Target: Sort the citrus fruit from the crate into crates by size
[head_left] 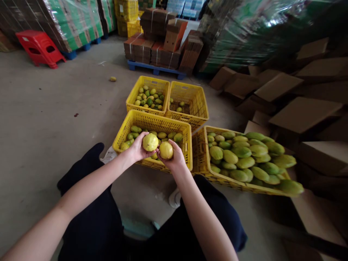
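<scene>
My left hand [138, 148] is closed around a round, lumpy yellow fruit [150, 142], lemon-like in look. Close beside it, my right hand [177, 158] grips a second yellow fruit [166, 150] with a smoother skin. Both hands are held over the front side of a yellow plastic crate [187, 132], their fingers nearly meeting. Inside that crate lie several green and yellow fruits [178, 137], partly hidden by my hands and the fruits they hold.
Behind stand a yellow crate [130, 98] of mixed fruits and another [202, 103] holding a few. To the right, a crate [199, 152] is heaped with greenish fruits [243, 152]. Cardboard boxes [304, 116] crowd the right side. A red stool [38, 47] and loose fruit [112, 79] are on the floor.
</scene>
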`<state>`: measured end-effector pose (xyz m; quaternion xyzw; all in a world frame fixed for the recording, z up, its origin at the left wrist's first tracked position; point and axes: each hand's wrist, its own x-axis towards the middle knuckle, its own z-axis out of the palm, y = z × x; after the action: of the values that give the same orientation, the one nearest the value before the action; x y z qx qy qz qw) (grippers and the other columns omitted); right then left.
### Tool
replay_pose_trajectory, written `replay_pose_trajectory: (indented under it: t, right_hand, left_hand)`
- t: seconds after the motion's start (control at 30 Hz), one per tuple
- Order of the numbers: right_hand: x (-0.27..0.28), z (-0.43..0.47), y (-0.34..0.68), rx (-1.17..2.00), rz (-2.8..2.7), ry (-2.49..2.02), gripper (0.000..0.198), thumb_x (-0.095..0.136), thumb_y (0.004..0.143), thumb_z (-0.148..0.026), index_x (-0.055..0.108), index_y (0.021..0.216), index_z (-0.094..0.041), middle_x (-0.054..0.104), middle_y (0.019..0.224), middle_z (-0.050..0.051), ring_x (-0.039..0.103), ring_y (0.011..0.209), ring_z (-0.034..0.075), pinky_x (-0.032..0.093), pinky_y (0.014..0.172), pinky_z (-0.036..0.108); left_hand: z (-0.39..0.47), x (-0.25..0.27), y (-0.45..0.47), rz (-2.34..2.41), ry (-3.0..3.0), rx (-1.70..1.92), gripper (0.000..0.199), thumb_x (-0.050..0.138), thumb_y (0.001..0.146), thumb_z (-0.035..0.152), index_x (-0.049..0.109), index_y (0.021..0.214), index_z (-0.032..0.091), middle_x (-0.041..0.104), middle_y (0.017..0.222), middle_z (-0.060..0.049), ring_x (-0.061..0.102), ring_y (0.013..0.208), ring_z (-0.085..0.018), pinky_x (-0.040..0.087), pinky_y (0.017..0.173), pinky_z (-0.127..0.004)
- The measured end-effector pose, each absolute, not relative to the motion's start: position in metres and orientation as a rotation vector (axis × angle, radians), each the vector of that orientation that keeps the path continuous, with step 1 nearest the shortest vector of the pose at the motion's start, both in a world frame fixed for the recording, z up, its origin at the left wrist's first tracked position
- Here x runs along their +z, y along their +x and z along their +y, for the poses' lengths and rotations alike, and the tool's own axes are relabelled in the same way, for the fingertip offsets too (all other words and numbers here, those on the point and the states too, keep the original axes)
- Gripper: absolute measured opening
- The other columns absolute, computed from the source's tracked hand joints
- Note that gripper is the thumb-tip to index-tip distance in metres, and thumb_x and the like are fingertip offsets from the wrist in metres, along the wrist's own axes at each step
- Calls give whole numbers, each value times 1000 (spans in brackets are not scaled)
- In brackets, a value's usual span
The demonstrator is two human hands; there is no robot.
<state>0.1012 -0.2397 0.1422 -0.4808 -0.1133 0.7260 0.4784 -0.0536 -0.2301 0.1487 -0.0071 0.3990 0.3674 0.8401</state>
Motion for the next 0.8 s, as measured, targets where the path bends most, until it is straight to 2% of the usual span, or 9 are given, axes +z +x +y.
replay_pose_trajectory:
  t: [0.13, 0.2, 0.3, 0.37, 0.47, 0.57, 0.67, 0.73, 0.8]
  right_hand:
    - [148, -245, 96, 1521, -584, -1323, 29, 76, 68, -39, 62, 88, -25, 63, 72, -4, 58, 61, 16, 50, 52, 25]
    - [150, -248, 94, 1303, -839, -1300, 32, 78, 67, -41, 65, 91, -25, 64, 80, -4, 57, 69, 15, 50, 60, 25]
    - [151, -250, 92, 1057, -1065, -1284, 27, 75, 73, -44, 68, 92, -26, 66, 92, -1, 58, 82, 17, 51, 76, 29]
    - [150, -249, 91, 933, -1138, -1299, 25, 72, 78, -45, 70, 94, -27, 65, 99, 2, 59, 91, 19, 51, 87, 33]
    - [149, -248, 90, 834, -1232, -1297, 30, 65, 85, -51, 71, 101, -27, 62, 111, 6, 58, 108, 23, 46, 104, 42]
    - [146, -248, 88, 898, -1357, -1274, 42, 57, 89, -63, 71, 108, -29, 57, 124, 9, 53, 125, 27, 38, 115, 49]
    - [143, -251, 86, 942, -1465, -1321, 56, 67, 78, -71, 70, 113, -28, 50, 139, 12, 43, 138, 36, 31, 120, 57]
    - [141, -254, 85, 911, -1523, -1340, 68, 79, 66, -70, 69, 115, -25, 46, 146, 15, 39, 141, 41, 30, 120, 61]
    - [141, -259, 82, 855, -1570, -1307, 71, 85, 60, -64, 68, 114, -23, 46, 148, 17, 41, 140, 42, 32, 119, 61]
  left_hand:
    - [-233, 158, -54, 752, -12, 985, 34, 53, 93, 41, 68, 104, 13, 74, 83, -10, 71, 68, -22, 62, 61, -36]
    - [-233, 163, -53, 720, -24, 1050, 33, 55, 93, 45, 67, 98, 15, 73, 81, -8, 71, 69, -21, 62, 68, -37]
    - [-233, 168, -48, 690, -5, 1112, 33, 56, 93, 46, 66, 90, 15, 71, 74, -7, 71, 72, -21, 61, 77, -37]
    - [-235, 170, -42, 666, 27, 1182, 32, 54, 93, 43, 66, 89, 15, 73, 79, -8, 73, 83, -23, 60, 85, -38]
    - [-239, 169, -32, 639, 72, 1247, 32, 49, 93, 40, 68, 97, 13, 76, 95, -10, 72, 101, -26, 57, 94, -39]
    - [-243, 165, -24, 622, 125, 1231, 40, 50, 91, 38, 68, 117, 13, 75, 104, -9, 69, 111, -27, 54, 100, -39]
    - [-244, 161, -22, 611, 164, 1215, 45, 52, 90, 37, 65, 128, 16, 73, 109, -8, 67, 116, -26, 51, 104, -39]
    - [-244, 159, -23, 624, 157, 1211, 42, 52, 91, 38, 66, 124, 16, 73, 109, -8, 67, 116, -26, 51, 104, -37]
    - [-245, 158, -24, 632, 129, 1181, 38, 49, 95, 42, 69, 112, 14, 73, 101, -8, 68, 112, -26, 52, 100, -37]
